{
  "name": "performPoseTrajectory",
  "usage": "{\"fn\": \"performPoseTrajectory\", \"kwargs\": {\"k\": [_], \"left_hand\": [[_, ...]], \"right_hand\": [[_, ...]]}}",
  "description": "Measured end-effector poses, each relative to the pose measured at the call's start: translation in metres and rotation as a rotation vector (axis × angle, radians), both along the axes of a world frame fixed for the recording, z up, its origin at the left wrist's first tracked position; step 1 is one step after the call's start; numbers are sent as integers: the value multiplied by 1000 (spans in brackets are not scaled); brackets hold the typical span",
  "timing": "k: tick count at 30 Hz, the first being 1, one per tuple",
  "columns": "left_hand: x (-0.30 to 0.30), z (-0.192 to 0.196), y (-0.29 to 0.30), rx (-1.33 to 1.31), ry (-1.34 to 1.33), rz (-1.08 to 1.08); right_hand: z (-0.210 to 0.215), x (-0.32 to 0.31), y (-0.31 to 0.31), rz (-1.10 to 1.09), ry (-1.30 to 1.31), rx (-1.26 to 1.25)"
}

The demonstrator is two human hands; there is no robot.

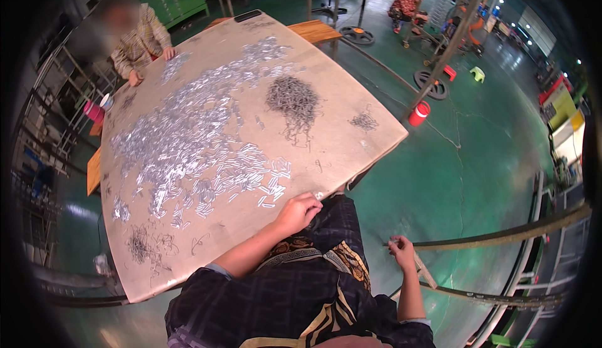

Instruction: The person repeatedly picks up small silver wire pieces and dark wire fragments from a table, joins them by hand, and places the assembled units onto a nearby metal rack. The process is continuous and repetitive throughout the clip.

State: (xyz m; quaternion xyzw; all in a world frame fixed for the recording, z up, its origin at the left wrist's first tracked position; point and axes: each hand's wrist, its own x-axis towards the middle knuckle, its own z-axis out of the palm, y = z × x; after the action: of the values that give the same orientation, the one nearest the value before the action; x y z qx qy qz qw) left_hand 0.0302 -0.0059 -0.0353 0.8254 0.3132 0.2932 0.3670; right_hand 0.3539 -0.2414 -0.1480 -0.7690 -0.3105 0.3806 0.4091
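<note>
At the near right edge of the brown-covered table (351, 122), my left hand (300, 213) is closed, its fingers curled. A small pale spot shows by its fingertips, too small to make out. My right hand (402, 251) is off the table to the right, above the green floor and close to a metal rail. Its thumb and fingers are pinched together around something tiny. Many small shiny silver metal pieces (188, 128), slim and oblong, spread across the table. A dark heap of thin curly wire-like bits (292, 100) lies right of them.
Across the table a person (141, 40) in a checked shirt has both hands at its edge. Smaller dark piles (139, 244) lie near the left corner. Rusty metal rails (501, 238) run beside my right arm. A red bucket (419, 114) stands by a post.
</note>
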Motion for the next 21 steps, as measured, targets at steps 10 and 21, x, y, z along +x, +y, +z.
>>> {"fn": "performPoseTrajectory", "kwargs": {"k": [10, 21], "left_hand": [[42, -26, 80, 640, 639, 189], [6, 15, 99, 70, 627, 157]], "right_hand": [[103, -74, 179, 451, -322, 387], [80, -168, 278, 128, -103, 577]]}}
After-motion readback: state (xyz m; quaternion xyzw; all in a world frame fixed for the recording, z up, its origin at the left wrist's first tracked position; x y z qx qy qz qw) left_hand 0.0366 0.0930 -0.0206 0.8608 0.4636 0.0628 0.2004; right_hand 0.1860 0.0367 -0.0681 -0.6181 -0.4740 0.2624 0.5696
